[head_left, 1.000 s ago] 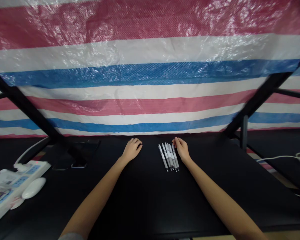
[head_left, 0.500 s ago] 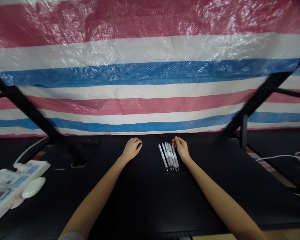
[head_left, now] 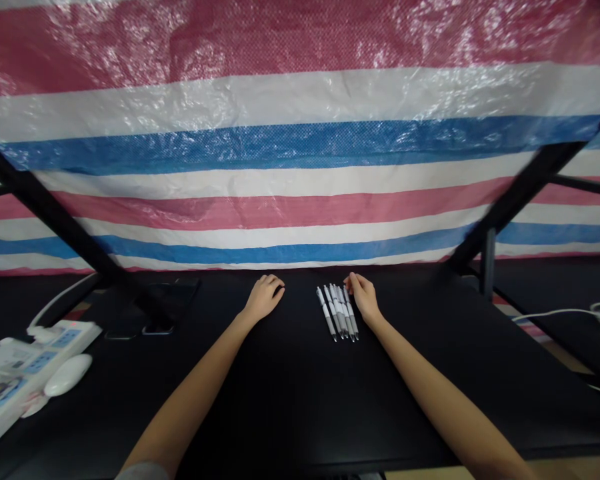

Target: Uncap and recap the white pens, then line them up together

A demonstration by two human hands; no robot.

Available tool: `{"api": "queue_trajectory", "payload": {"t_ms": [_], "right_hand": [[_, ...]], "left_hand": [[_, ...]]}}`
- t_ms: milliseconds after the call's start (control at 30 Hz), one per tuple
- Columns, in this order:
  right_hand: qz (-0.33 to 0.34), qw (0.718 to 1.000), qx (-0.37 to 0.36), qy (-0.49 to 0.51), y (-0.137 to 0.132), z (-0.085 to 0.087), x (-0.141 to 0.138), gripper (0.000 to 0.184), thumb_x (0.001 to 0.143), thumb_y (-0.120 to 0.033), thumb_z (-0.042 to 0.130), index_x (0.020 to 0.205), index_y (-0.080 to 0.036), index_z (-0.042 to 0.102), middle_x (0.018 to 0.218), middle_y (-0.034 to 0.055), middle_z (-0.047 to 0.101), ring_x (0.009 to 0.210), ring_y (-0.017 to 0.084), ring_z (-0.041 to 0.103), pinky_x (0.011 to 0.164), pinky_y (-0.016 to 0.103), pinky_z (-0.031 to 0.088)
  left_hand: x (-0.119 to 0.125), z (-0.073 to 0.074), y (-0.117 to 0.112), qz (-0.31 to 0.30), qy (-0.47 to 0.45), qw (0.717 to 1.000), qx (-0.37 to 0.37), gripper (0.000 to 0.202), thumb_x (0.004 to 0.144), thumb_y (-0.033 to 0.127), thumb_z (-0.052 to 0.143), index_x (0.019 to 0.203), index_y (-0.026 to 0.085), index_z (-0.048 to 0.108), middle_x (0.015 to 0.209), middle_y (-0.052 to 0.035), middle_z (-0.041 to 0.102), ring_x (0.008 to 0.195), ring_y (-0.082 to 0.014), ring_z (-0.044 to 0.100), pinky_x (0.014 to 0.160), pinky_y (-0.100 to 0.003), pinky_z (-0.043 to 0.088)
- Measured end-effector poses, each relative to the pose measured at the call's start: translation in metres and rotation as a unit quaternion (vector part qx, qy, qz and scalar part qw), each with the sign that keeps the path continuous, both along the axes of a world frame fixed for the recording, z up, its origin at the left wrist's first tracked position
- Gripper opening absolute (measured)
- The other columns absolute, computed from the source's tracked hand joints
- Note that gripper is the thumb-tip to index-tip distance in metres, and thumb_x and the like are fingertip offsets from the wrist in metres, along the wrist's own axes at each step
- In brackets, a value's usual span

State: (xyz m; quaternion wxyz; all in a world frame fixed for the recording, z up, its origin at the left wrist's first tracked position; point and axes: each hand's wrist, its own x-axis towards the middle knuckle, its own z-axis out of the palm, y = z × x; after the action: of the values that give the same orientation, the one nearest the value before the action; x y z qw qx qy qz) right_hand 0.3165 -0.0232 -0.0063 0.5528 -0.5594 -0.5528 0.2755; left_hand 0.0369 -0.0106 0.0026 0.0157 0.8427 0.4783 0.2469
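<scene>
Several white-and-grey retractable pens [head_left: 337, 313] lie side by side on the black table [head_left: 300, 400], their tips toward me and slightly fanned. My right hand [head_left: 363, 297] rests at their far right end, with its fingertips at or on the upper end of the rightmost pen. It does not visibly grip them. To the left of the pens, my left hand [head_left: 265, 297] lies on the tabletop with loosely curled fingers, holding nothing.
Two dark phones [head_left: 165, 308] lie left of my left hand. At the lower left are a white power strip [head_left: 45, 353] and a white computer mouse [head_left: 68, 375]. A striped tarpaulin [head_left: 300, 160] and black frame bars stand behind the table.
The whole view has shifted very slightly as my head moved. My hands and the pens stay in the same places.
</scene>
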Motion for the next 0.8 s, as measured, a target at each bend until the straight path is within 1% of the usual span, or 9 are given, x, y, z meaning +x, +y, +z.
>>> {"api": "queue_trajectory", "payload": {"t_ms": [400, 800], "right_hand": [[-0.001, 1.000, -0.002, 0.001, 0.0021, -0.0035, 0.0016, 0.054, 0.079, -0.067, 0.038, 0.066, -0.018, 0.058, 0.056, 0.0014, 0.053, 0.051, 0.014, 0.047, 0.051, 0.026, 0.038], [0.002, 1.000, -0.006, 0.001, 0.0012, -0.0030, 0.0012, 0.052, 0.081, -0.064, 0.039, 0.066, -0.018, 0.058, 0.057, 0.0011, 0.052, 0.052, 0.014, 0.047, 0.054, 0.027, 0.038]], "left_hand": [[0.0002, 0.0006, -0.0004, -0.003, -0.010, 1.000, -0.004, 0.020, 0.088, 0.025, 0.045, 0.092, 0.019, 0.063, 0.094, -0.0059, 0.060, 0.090, -0.0210, 0.053, 0.085, -0.037, 0.043], [0.0003, 0.0018, -0.0013, -0.002, 0.001, 1.000, -0.002, 0.020, 0.088, 0.026, 0.044, 0.092, 0.019, 0.063, 0.095, -0.0063, 0.061, 0.089, -0.0216, 0.053, 0.084, -0.037, 0.044]]}}
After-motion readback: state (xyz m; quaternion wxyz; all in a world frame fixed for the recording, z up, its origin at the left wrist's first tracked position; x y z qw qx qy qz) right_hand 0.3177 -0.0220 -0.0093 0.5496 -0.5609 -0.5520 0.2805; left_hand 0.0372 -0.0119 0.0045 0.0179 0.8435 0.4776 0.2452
